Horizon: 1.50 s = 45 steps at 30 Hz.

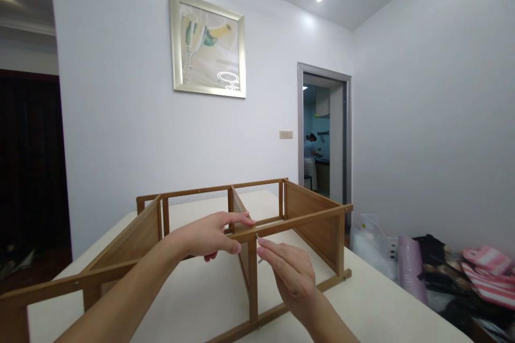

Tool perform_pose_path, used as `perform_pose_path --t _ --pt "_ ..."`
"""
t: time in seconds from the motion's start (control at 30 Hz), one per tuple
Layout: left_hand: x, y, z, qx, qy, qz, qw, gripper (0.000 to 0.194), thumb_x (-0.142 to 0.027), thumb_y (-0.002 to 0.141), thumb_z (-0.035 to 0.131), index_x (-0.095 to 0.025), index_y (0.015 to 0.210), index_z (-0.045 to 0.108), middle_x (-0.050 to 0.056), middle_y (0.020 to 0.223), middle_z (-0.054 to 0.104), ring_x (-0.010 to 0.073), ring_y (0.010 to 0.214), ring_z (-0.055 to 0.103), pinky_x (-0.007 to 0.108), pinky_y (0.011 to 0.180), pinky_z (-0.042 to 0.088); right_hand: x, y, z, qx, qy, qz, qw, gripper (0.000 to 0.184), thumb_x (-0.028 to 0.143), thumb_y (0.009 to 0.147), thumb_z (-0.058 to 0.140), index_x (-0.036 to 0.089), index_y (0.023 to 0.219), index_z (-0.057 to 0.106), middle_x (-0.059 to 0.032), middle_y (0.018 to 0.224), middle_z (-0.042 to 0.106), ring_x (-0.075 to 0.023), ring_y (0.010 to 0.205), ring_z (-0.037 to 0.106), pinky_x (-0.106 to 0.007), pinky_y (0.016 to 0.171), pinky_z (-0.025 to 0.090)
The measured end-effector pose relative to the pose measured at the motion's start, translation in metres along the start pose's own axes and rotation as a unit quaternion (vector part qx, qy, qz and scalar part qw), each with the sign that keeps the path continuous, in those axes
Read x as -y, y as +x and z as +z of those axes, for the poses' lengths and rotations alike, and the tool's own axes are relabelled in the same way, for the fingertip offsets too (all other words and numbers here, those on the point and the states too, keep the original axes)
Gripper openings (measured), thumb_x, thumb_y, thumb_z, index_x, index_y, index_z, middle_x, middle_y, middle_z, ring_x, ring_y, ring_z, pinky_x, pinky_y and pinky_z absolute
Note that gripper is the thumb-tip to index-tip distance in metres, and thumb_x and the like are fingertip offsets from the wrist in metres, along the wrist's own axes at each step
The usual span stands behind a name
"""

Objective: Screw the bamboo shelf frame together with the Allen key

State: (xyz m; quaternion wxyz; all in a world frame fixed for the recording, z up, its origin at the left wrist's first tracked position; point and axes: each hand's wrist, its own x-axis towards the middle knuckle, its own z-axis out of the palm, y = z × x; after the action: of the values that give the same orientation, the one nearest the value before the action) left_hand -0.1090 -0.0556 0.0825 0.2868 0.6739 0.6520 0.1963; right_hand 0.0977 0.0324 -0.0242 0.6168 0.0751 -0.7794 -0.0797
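Note:
A brown wooden shelf frame (306, 218) lies on its side on the pale table, its panels standing upright. My left hand (209, 233) grips the upper rail near the middle upright, index finger stretched along the top and thumb on the near side. My right hand (292, 270) is closed in a pinch at the joint of rail and upright. Between its fingertips is a thin metal hex key (260, 261), mostly hidden by the fingers. Its upper end meets the joint, where a small silvery spot shows; whether a bolt sits there I cannot tell.
The pale table (374, 300) carries the frame. Bags and a pink-striped cloth (488, 273) are heaped beyond its right edge, beside a lilac roll (411, 268). A framed picture (209, 48) hangs on the wall. Through a doorway (300, 123), a person (309, 153) stands at a counter.

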Motion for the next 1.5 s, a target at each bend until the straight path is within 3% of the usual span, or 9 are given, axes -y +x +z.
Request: perform_pose_path --t 0.7,0.87,0.97,1.07,1.13,1.27,1.37,1.5 --pt "0.0 -0.001 0.0 0.002 -0.009 0.003 1.0 0.067 -0.028 0.072 0.064 -0.039 0.136 0.05 0.004 0.164 0.015 0.0003 0.049 0.047 0.024 0.045 0.045 0.003 -0.001 -0.007 0.045 -0.055 -0.035 0.997 0.045 0.004 0.092 0.049 0.013 0.136 0.054 -0.0173 0.114 0.072 -0.021 0.09 0.072 -0.032 0.069 0.059" --pt "0.001 0.0 0.0 -0.003 -0.007 0.003 1.0 0.066 -0.029 0.071 0.065 -0.04 0.135 0.051 0.003 0.164 0.018 0.0001 0.049 0.047 0.023 0.045 0.044 0.01 0.003 -0.012 -0.019 -0.07 0.004 0.997 0.045 0.001 0.09 0.052 0.018 0.131 0.058 -0.0137 0.112 0.073 -0.0214 0.096 0.072 -0.033 0.076 0.061" --pt "0.002 0.0 0.0 -0.003 -0.01 0.006 1.0 0.065 -0.028 0.071 0.065 -0.04 0.133 0.052 0.002 0.164 0.018 0.0002 0.049 0.047 0.023 0.044 0.044 0.019 0.003 -0.007 0.009 -0.047 -0.012 0.999 0.039 0.005 0.091 0.052 0.016 0.128 0.059 -0.0152 0.115 0.072 -0.0225 0.101 0.071 -0.034 0.079 0.061" --pt "0.001 -0.001 0.001 -0.01 -0.006 0.006 1.0 0.064 -0.028 0.072 0.064 -0.04 0.133 0.051 0.002 0.163 0.018 0.0002 0.048 0.047 0.023 0.044 0.044 0.021 -0.001 0.004 -0.044 -0.039 0.054 0.997 0.033 0.004 0.091 0.05 0.017 0.121 0.059 -0.0148 0.118 0.071 -0.0213 0.102 0.071 -0.033 0.081 0.061" --pt "0.0 -0.002 0.001 -0.013 0.003 0.001 1.0 0.064 -0.029 0.073 0.063 -0.04 0.134 0.051 0.002 0.163 0.02 0.0002 0.048 0.047 0.023 0.044 0.044 0.016 -0.005 0.01 -0.089 -0.038 0.123 0.988 0.031 0.003 0.092 0.049 0.019 0.117 0.057 -0.0121 0.114 0.072 -0.0174 0.09 0.074 -0.03 0.077 0.061" --pt "-0.003 -0.002 0.002 -0.018 0.011 -0.009 1.0 0.064 -0.029 0.073 0.062 -0.042 0.134 0.051 0.001 0.162 0.023 0.0002 0.048 0.047 0.022 0.044 0.044 0.001 -0.015 0.017 -0.096 -0.069 0.197 0.973 0.028 0.011 0.096 0.05 0.019 0.122 0.055 -0.0072 0.097 0.075 -0.0145 0.074 0.073 -0.027 0.07 0.061" --pt "-0.005 -0.003 0.003 -0.024 0.014 -0.007 1.0 0.065 -0.029 0.072 0.062 -0.043 0.134 0.051 0.001 0.162 0.024 0.0003 0.048 0.046 0.021 0.043 0.043 -0.002 -0.017 0.018 -0.104 -0.077 0.205 0.97 0.029 0.016 0.097 0.05 0.019 0.126 0.053 -0.0081 0.097 0.074 -0.0172 0.082 0.074 -0.028 0.069 0.061" --pt "-0.007 -0.005 0.003 -0.026 0.019 0.008 0.999 0.063 -0.029 0.071 0.063 -0.043 0.131 0.054 0.0 0.162 0.025 0.0005 0.049 0.047 0.021 0.044 0.044 0.001 -0.012 0.019 -0.08 -0.061 0.153 0.983 0.023 0.01 0.093 0.056 0.022 0.112 0.061 -0.0053 0.091 0.073 -0.017 0.081 0.071 -0.03 0.072 0.059"
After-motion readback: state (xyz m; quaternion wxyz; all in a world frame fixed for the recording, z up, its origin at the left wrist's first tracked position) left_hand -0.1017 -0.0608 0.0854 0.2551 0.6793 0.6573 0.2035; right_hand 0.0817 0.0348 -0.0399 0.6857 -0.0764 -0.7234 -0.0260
